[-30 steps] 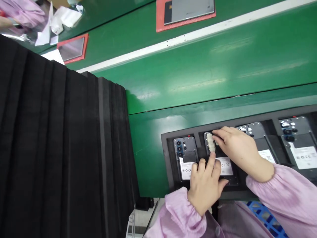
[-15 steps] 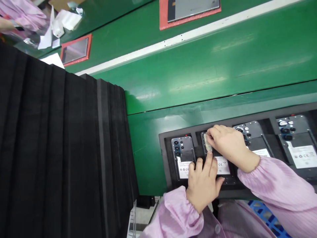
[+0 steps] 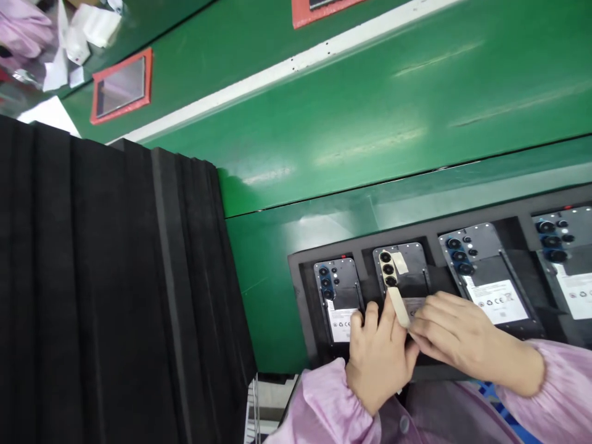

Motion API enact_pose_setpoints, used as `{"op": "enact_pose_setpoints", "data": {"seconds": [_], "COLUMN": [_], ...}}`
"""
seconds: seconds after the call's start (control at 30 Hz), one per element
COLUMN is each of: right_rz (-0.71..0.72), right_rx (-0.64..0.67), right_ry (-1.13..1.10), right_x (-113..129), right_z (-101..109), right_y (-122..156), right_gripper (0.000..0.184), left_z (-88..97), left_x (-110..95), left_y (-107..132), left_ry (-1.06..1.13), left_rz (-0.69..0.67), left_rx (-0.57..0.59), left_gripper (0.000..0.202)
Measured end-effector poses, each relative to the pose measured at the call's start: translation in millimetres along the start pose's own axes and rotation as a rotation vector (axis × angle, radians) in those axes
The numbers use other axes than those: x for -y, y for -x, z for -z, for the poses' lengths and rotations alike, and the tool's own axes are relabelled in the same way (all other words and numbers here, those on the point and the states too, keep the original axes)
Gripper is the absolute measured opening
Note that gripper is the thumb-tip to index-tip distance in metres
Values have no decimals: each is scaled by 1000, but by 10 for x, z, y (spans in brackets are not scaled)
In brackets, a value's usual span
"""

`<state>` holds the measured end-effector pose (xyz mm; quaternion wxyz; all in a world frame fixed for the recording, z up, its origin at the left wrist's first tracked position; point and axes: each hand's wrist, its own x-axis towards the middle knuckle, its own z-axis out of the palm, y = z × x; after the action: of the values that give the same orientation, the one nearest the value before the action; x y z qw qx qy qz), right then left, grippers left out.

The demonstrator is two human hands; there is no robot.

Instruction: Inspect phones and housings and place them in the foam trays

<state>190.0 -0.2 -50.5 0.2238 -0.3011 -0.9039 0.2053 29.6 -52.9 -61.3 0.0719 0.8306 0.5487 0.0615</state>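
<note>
A black foam tray [image 3: 296, 271] holds several opened phones in a row. On the second phone [image 3: 411, 246], a cream surround [image 3: 387, 269] frames three lenses, and a small pale tab [image 3: 401, 263] sits beside it. My right hand [image 3: 456, 336], fingers pinched, holds the lower end of a pale peel-off strip [image 3: 398, 308] just below those lenses. My left hand [image 3: 380, 357] rests over the lower left of this phone with its fingers stretched out, the index fingertip against the strip. Its thumb is close to my right fingertips. Both hands hide the phone's lower part.
Tall stacked black foam trays [image 3: 115, 265] stand at the left. Across the green bench [image 3: 333, 142], screens lie on red foam pads [image 3: 148, 77]. White papers [image 3: 58, 55] and a person's pink sleeve [image 3: 23, 28] are at the far left.
My right hand has moved down from the lens area toward my left thumb, drawing the strip off the lenses, which now show. My left hand stays almost in place. The view has shifted slightly.
</note>
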Motion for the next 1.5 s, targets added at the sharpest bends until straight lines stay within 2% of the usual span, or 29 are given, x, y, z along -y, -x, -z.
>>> {"op": "enact_pose_setpoints", "data": {"seconds": [0.1,0.2,0.27,0.4,0.57,0.63,0.73,0.87,0.97,1.07,1.2,1.33,1.4,1.5], "right_rz": [6,-26,-80,-190,-334,-321,-296,-326,-349,-386,-387,-371,-405,-486], "right_rx": [-11,-111,-182,-198,-264,-218,-151,-101,-77,-43,15,69,147,366], "right_ry": [-18,27,152,409,313,267,312,418,419,408,430,461,466,431], "right_x": [-4,-74,-177,-423,-505,-474,-422,-382,-374,-379,-396,-382,-352,-289], "right_z": [-5,11,20,45,100,96,58,-2,-18,-14,-13,7,42,120], "right_y": [-5,-116,-263,-529,-424,-335,-292,-370,-433,-476,-514,-544,-583,-696], "right_gripper": [18,10,7,10,12,14,18,19,16,15,14,13,9,9], "left_z": [-3,8,20,55,99,110,122,141,158,160,104,27,8,1], "left_x": [-7,-10,-11,-8,20,42,66,49,18,-12,-64,-116,-130,-139], "left_y": [6,-3,-13,-26,-56,-113,-255,-473,-573,-552,-393,-307,-305,-309], "left_ry": [0,7,-1,0,77,75,49,11,-14,-26,41,56,53,52], "left_rz": [0,9,14,20,53,47,42,86,163,192,28,20,27,33], "left_rx": [18,30,36,38,15,22,35,66,58,16,-17,7,11,20], "left_gripper": [46,45,49,51,41,40,39,37,36,29,19,26,32,36]}}
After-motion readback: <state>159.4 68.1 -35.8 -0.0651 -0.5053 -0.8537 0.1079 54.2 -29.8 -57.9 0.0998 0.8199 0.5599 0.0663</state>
